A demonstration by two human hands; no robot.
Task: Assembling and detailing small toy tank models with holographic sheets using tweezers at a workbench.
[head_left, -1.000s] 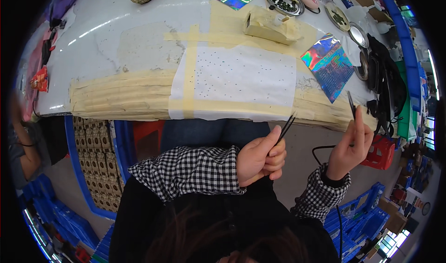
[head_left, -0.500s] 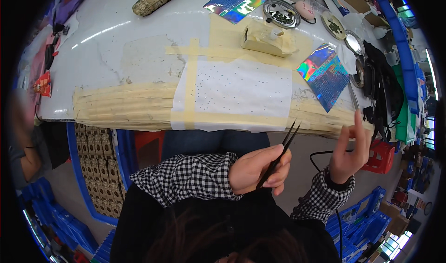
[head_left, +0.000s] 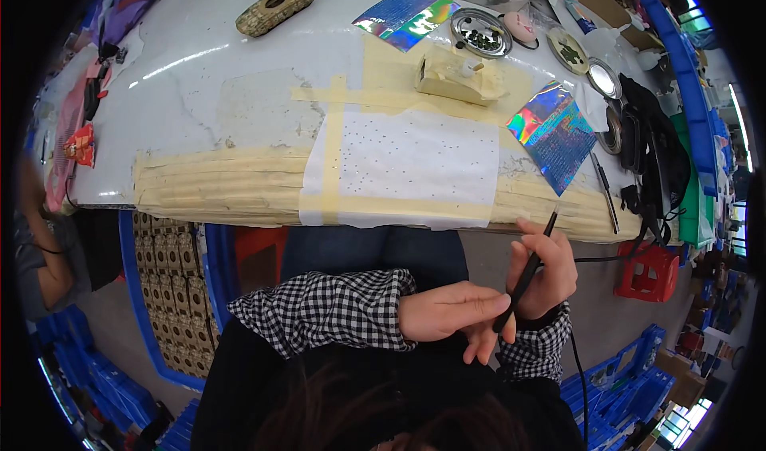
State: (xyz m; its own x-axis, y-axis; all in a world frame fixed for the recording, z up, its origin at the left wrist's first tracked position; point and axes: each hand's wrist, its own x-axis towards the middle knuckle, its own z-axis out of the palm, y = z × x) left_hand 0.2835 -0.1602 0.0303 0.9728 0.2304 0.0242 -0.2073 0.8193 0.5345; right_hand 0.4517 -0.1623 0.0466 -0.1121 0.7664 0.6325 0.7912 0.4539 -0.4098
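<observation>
In front of my body, just below the table's front edge, black tweezers (head_left: 527, 280) slant up to the right between my hands. My left hand (head_left: 447, 312) has its thumb against their lower end, the other fingers curled beneath. The fingers of my right hand (head_left: 550, 269) bend round the middle of the tweezers, whose tips point at the table edge. Above them lies a white sheet (head_left: 415, 152) dotted with tiny dark specks, held down by masking tape (head_left: 333, 156). A thin dark pen-like tool (head_left: 605, 192) rests on the table to the right.
Behind the sheet stands a tape-covered block (head_left: 459, 76). Holographic bags (head_left: 554, 136), a round tin of dark bits (head_left: 481, 32) and a camouflage-patterned hull-shaped part (head_left: 277, 8) lie around. A blue crate (head_left: 171, 291) of similar parts stands low left; a red stool (head_left: 648, 271), right. Another person's arm (head_left: 48, 252) shows far left.
My right hand has come left and down from beside the pen-like tool to the tweezers. The tweezers, earlier in my left hand alone, have shifted right and now lie between both hands.
</observation>
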